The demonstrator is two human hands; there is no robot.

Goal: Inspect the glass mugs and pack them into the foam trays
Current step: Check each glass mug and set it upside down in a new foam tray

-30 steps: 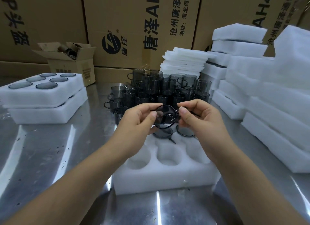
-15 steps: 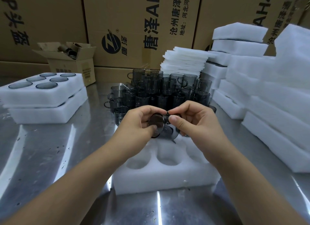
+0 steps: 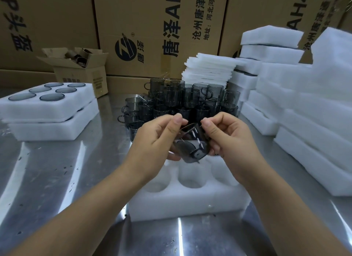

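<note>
I hold one smoky grey glass mug (image 3: 192, 144) between both hands above a white foam tray (image 3: 182, 204). My left hand (image 3: 154, 139) grips its left side and my right hand (image 3: 230, 139) pinches its rim on the right. The mug is tilted, its base pointing down toward me. The tray's three near pockets show empty; its far row is hidden behind my hands. A cluster of stacked grey mugs (image 3: 182, 101) stands just behind my hands.
Two stacked foam trays (image 3: 47, 112) holding mugs sit at the left. Piles of white foam trays (image 3: 314, 110) fill the right side, with foam sheets (image 3: 209, 69) behind the mugs. A small open carton (image 3: 80, 69) and big cardboard boxes (image 3: 158, 27) line the back. The tabletop (image 3: 47, 175) is shiny metal.
Both hands have turned the mug: its round opening faced me a second ago, and now its side and base show, held slightly lower over the tray.
</note>
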